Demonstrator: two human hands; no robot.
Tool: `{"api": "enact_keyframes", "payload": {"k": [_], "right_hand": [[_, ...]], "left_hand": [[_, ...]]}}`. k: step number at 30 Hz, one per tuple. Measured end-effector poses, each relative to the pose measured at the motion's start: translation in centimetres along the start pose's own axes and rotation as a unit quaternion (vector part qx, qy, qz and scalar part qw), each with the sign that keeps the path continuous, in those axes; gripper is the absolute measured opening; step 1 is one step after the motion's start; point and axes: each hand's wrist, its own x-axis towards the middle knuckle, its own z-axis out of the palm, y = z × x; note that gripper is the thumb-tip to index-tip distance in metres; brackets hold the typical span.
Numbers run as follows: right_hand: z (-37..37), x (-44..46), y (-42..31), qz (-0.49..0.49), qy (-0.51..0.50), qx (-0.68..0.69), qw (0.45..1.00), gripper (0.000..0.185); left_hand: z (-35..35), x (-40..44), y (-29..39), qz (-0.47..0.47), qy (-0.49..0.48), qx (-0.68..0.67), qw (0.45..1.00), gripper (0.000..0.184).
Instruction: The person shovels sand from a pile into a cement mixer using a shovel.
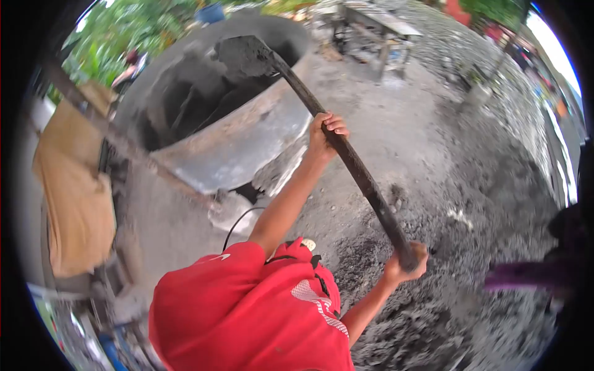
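A long-handled shovel (365, 179) slants across the middle of the view. My left hand (329, 131) is wrapped around the shaft about halfway up. Closer to my body, my right hand (406, 263) grips the shaft's lower end. At the far end the shovel blade carries a heap of grey sand-like material (244, 57). The blade is above the rim of a large round metal drum (229, 154), whose inside is dark and coated with grey. Part of the drum's interior is blurred, so its contents are hard to make out.
Loose grey material (427, 309) covers the ground at right. A wooden table (380, 25) stands behind. A rusty bar (117, 133) runs beside the drum, and tan cloth (74, 185) hangs at left. A purple sleeve-like shape (526, 276) is at the right edge.
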Motion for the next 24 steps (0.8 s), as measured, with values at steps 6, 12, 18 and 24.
{"api": "enact_keyframes", "payload": {"k": [6, 12, 18, 24], "right_hand": [[2.5, -3.5, 1.9, 0.193, -0.04, 0.038, 0.98, 0.015], [3.0, -12.0, 5.0, 0.706, -0.029, 0.188, 0.682, 0.011], [0.7, -20.1, 4.0, 0.845, 0.04, 0.113, 0.521, 0.012], [-3.2, -22.8, -4.9, 0.706, 0.008, -0.149, 0.693, 0.063]], "left_hand": [[-4.1, -4.3, 3.9, 0.055, 0.064, -0.038, 0.996, 0.017], [-8.9, -7.0, 4.9, 0.01, 0.208, 0.069, 0.976, 0.016], [-9.5, -7.6, 4.0, -0.128, 0.402, 0.283, 0.861, 0.015], [-15.4, -10.5, -3.2, -0.194, 0.499, 0.225, 0.814, 0.014]]}}
